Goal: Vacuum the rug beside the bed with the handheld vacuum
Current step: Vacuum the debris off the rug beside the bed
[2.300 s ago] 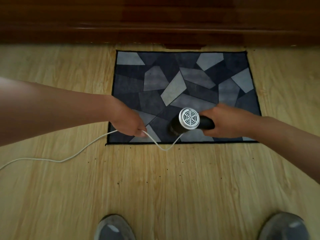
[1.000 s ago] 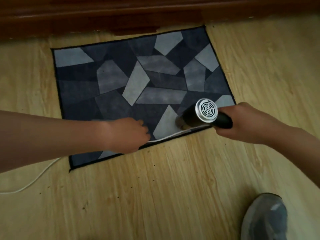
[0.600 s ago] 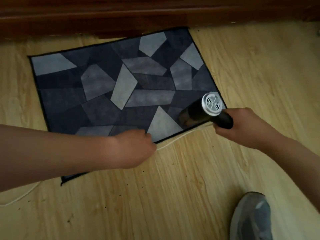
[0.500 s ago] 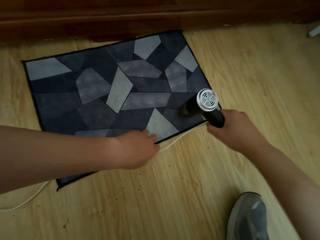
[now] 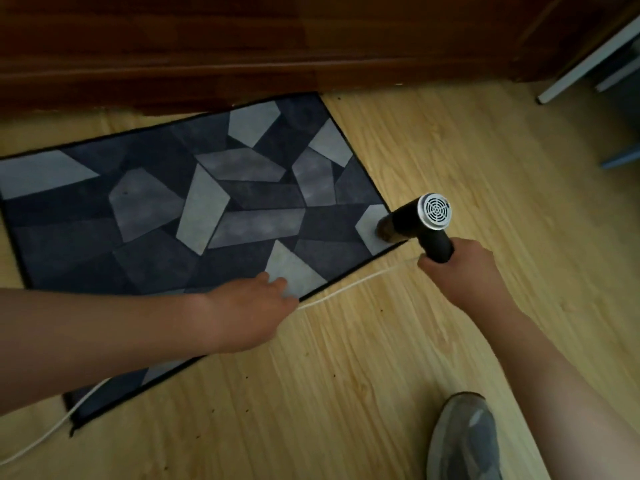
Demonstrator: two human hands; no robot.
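A dark rug (image 5: 166, 216) with grey angular patches lies on the wooden floor against the brown bed frame (image 5: 207, 50). The black handheld vacuum (image 5: 420, 223), with a round silver grille at its back, has its nozzle down on the rug's near right corner. My right hand (image 5: 457, 271) grips its handle. A white cord (image 5: 353, 284) runs from the handle left along the rug's near edge into my left hand (image 5: 249, 313), which rests closed at that edge with the fingertips on the rug.
The white cord reappears at lower left (image 5: 41, 441) and trails off the frame. A grey shoe (image 5: 464, 441) stands on the floor at bottom right. White furniture legs (image 5: 585, 60) stand at the top right. Small dark crumbs dot the floor.
The vacuum has moved right along the rug's near edge to its right corner. The view has swung right. My left hand stays at the near edge with the cord.
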